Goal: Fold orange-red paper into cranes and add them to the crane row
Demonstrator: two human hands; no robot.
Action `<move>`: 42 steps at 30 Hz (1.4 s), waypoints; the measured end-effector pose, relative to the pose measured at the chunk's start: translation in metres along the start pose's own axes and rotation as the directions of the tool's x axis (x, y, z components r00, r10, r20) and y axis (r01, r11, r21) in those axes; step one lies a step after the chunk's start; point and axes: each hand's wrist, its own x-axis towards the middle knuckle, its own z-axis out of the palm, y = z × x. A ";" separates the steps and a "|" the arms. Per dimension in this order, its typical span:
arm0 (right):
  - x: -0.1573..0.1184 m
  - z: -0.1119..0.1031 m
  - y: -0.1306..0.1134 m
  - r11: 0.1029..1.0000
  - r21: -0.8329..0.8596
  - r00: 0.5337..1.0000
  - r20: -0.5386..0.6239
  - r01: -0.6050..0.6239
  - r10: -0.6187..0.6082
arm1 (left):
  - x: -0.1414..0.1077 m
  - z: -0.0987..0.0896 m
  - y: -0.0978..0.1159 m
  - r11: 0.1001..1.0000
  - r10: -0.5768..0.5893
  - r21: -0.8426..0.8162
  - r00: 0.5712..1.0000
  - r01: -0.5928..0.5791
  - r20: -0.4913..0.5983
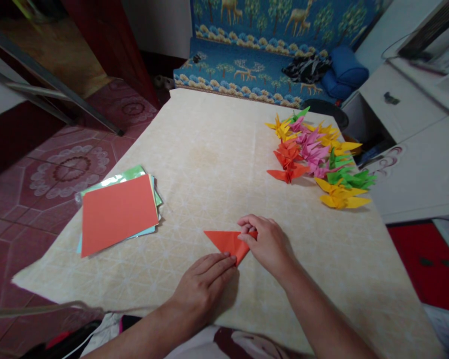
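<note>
A folded orange paper triangle [228, 242] lies on the cloth-covered table in front of me, its long edge away from me and one point toward me. My right hand [264, 242] pinches its right corner between thumb and curled fingers. Over the lower point lies my left hand [211, 274], palm down. Its fingers are stretched out, and their tips press the paper to the table. The left thumb is mostly hidden. The triangle's left corner is uncovered.
A stack of paper sheets with an orange sheet [119, 214] on top lies at the left. Several folded paper cranes, including yellow [342, 194], pink [314, 149] and green [349, 178] ones, cluster at the far right. Behind the table [209, 114] stands a blue patterned sofa [243, 70].
</note>
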 end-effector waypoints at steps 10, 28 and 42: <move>0.002 0.003 0.000 0.999 0.012 0.999 0.008 -0.031 0.031 | 0.002 0.001 0.001 0.997 -0.064 0.039 0.992 0.060 0.110; -0.001 0.014 0.001 0.998 -0.014 0.991 -0.119 -0.057 0.055 | 0.009 0.003 0.002 0.996 -0.009 0.085 0.998 0.003 0.064; -0.009 0.016 0.011 0.999 -0.046 0.980 -0.200 -0.027 0.017 | 0.013 0.008 -0.002 0.995 0.012 0.099 1.000 -0.014 0.023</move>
